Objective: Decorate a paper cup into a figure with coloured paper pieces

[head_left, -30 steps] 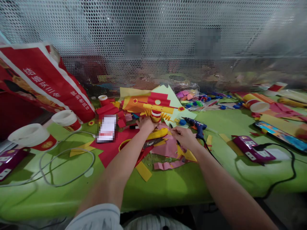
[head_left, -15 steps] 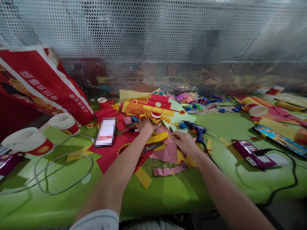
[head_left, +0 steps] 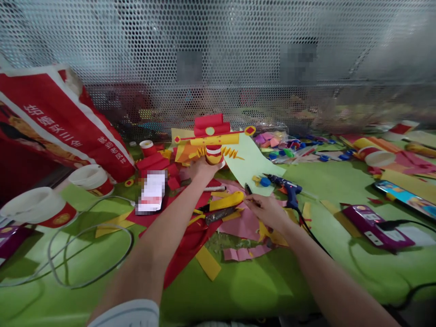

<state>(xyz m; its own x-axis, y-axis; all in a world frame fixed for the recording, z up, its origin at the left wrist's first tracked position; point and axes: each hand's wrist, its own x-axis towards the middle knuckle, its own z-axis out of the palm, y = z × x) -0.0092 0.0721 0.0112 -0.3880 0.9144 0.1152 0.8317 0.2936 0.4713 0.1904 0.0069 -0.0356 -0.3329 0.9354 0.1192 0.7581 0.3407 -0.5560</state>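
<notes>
My left hand (head_left: 203,169) is wrapped round the lower part of a paper craft figure (head_left: 214,140), with a red layered hat, a long red bar with round yellow ends, and yellow fringes at both sides. The figure stands upright. My right hand (head_left: 267,210) pinches a black marker pen (head_left: 248,188), its tip pointing up and away from me, close to a pale green sheet (head_left: 254,159). Between my arms lie yellow-handled scissors (head_left: 225,201), a white pen (head_left: 215,188) and pink paper scraps (head_left: 240,225).
A blue glue gun (head_left: 289,188) with a black cord lies to the right, near a purple power strip (head_left: 373,227). On the left are a phone (head_left: 151,190), paper cups (head_left: 90,179), a white cable (head_left: 131,236) and a red bag (head_left: 64,118). A perforated metal screen (head_left: 231,59) stands behind.
The figure has been raised and turned more upright, a little to the left, in my left hand. My right hand keeps the marker beside the green sheet. The view has shifted slightly.
</notes>
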